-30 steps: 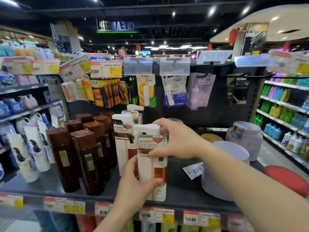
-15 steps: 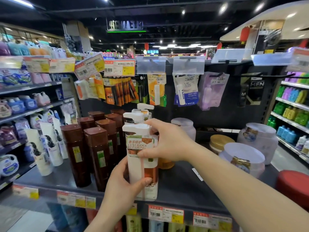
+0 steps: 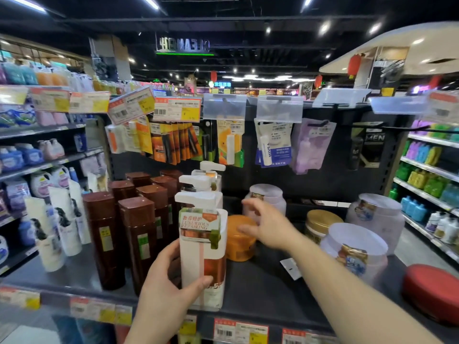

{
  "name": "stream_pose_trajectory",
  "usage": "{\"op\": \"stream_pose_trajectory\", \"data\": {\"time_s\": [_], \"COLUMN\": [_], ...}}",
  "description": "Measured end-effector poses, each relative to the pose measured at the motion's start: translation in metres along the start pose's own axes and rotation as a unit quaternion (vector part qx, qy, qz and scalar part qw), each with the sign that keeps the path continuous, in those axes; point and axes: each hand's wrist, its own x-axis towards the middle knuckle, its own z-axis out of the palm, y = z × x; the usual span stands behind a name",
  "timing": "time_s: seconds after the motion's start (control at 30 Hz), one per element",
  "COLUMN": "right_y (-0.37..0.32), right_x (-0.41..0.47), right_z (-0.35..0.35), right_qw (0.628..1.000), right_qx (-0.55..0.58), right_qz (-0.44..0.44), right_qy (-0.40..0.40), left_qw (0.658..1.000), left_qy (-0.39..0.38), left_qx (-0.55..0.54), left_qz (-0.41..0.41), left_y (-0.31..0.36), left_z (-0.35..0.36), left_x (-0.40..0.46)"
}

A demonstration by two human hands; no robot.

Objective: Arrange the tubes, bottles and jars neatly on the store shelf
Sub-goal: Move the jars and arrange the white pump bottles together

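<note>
A white pump bottle point(image 3: 202, 247) with an orange-brown label stands upright at the front of the dark shelf point(image 3: 260, 294). My left hand point(image 3: 166, 289) wraps its lower part from the left. Two more white pump bottles point(image 3: 198, 183) stand in line behind it. My right hand point(image 3: 265, 223) hovers open, fingers spread, over an orange jar point(image 3: 239, 242) just right of the bottle, apart from the bottle. Brown bottles point(image 3: 139, 234) stand in rows to the left.
Pale lilac tubs point(image 3: 355, 247) and a gold-lidded jar point(image 3: 320, 223) stand on the shelf's right side, with a red round lid point(image 3: 432, 291) at the edge. White tubes point(image 3: 52, 232) stand far left. A loose price tag point(image 3: 290, 268) lies on the shelf. Hanging packets point(image 3: 231, 142) fill the back panel.
My right hand has let go of the pump bottle's top and moved right, over the orange jar. The bottle now stands on the shelf with only my left hand on it.
</note>
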Motion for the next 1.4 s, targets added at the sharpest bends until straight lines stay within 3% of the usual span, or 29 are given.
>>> {"op": "stream_pose_trajectory", "data": {"time_s": [0.3,0.43,0.53,0.8,1.1,1.27,1.33,1.4], "right_y": [0.016,0.017,0.018,0.029,0.014,-0.002,-0.004,-0.003], "right_x": [0.017,0.018,0.016,-0.021,-0.067,-0.073,-0.075,-0.077], "right_z": [0.043,0.054,0.058,0.036,-0.001,-0.012,-0.024,-0.048], "right_qw": [0.992,0.988,0.989,0.985,0.976,0.958,0.962,0.976], "right_qx": [-0.121,-0.152,-0.146,-0.164,-0.213,-0.271,-0.260,-0.216], "right_qz": [-0.031,-0.021,-0.032,-0.047,0.001,0.001,0.003,-0.003], "right_qy": [-0.009,0.004,0.019,0.018,-0.037,-0.091,-0.081,-0.013], "left_qw": [0.998,0.985,0.990,0.984,0.976,0.974,0.974,0.975], "left_qy": [0.056,0.122,0.052,-0.179,-0.193,-0.207,-0.206,-0.197], "left_qx": [0.014,0.091,0.068,-0.020,-0.005,-0.011,-0.003,0.003], "left_qz": [0.013,0.084,0.108,-0.004,-0.101,-0.095,-0.093,-0.099], "left_y": [0.013,0.030,0.041,0.034,0.024,0.027,0.025,0.022], "left_z": [0.002,0.001,0.007,0.053,0.096,0.109,0.113,0.118], "left_x": [-0.004,-0.017,-0.026,-0.028,0.004,0.012,0.015,0.018]}}
